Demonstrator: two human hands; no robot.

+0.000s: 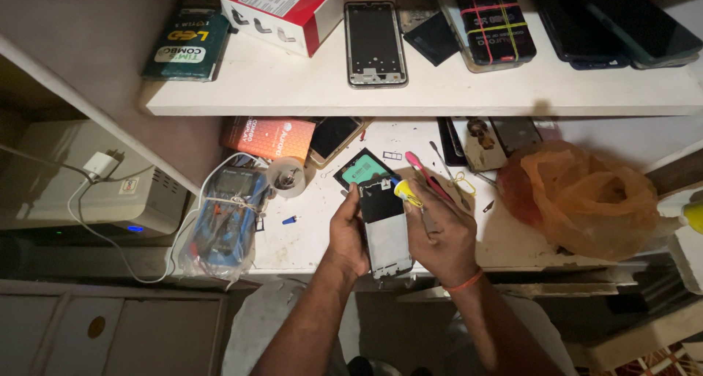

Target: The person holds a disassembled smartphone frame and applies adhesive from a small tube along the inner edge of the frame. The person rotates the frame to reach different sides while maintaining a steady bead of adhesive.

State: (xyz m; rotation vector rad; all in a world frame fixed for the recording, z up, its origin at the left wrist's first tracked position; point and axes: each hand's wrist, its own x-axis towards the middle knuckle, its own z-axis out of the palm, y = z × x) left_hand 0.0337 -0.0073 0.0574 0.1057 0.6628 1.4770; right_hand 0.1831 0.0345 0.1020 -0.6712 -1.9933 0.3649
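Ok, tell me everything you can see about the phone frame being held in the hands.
The phone frame is a slim rectangle, dark at the top, pale and metallic-looking below, with no screen fitted. It is held roughly upright over the front edge of the workbench. The left hand grips its left side; the right hand steadies its right side while holding a yellow-capped tool at its top corner.
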